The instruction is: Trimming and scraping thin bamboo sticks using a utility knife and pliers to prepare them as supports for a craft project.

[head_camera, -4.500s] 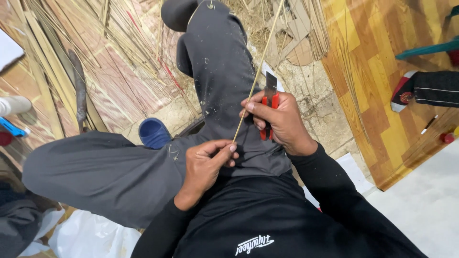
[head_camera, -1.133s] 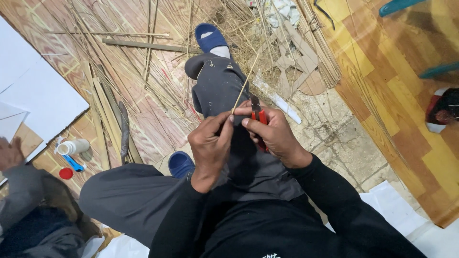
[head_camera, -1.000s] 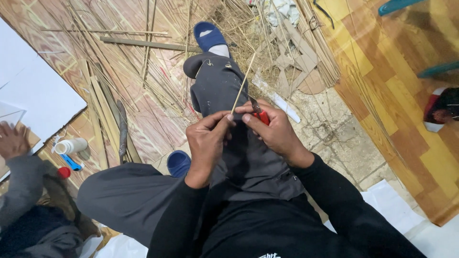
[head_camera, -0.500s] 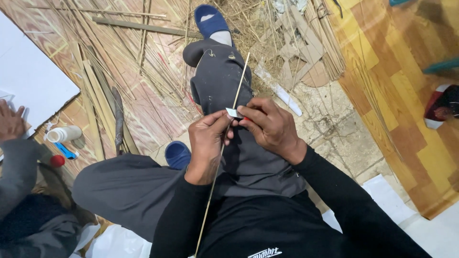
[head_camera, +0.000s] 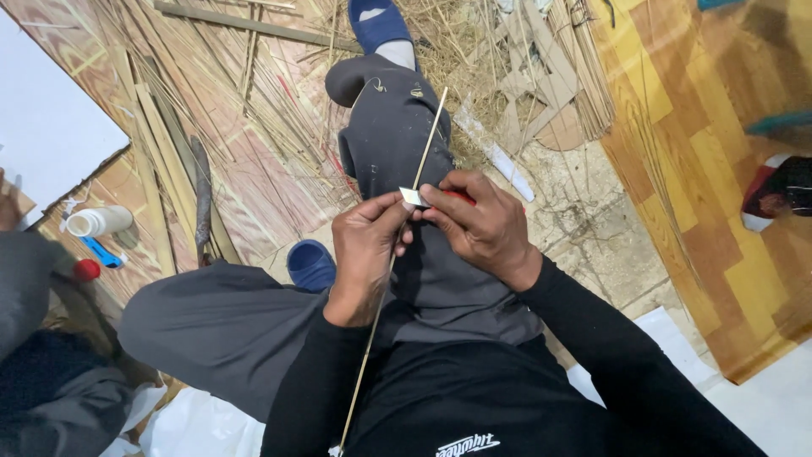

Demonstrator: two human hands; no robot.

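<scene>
1. Left hand (head_camera: 365, 254), centre of frame: fingers curled narrow, thumb and forefinger pinching a thin bamboo strip (head_camera: 427, 144). The wrist sits over the person's lap.
2. Right hand (head_camera: 480, 224), just right of the left and touching it at the fingertips: fingers closed around a knife with a red handle (head_camera: 459, 196). Only a sliver of the red shows between fingers and thumb. The short pale blade (head_camera: 414, 197) sticks out leftward and lies against the strip.
3. The bamboo strip runs as one long diagonal from upper centre, over the extended leg, through both hands, down to the bottom edge at lower centre. The upper part is clear of the fingers; the lower part passes over the black sleeve (head_camera: 317, 381).
4. Extended leg in dark grey trousers (head_camera: 385, 127) points to the top of the frame, ending in a blue slipper (head_camera: 378, 21). A second blue slipper (head_camera: 311, 264) lies left of centre, beside the bent knee.
5. Floor, upper left to upper centre: many loose bamboo slivers and shavings (head_camera: 254, 110). A dark long blade (head_camera: 201, 199) lies among them.
6. Left edge: white bottle (head_camera: 97, 222) lying on its side, a red cap (head_camera: 86, 269) just below it, and another person's grey sleeve (head_camera: 25, 288).
7. Upper left: white board (head_camera: 46, 127).
</scene>
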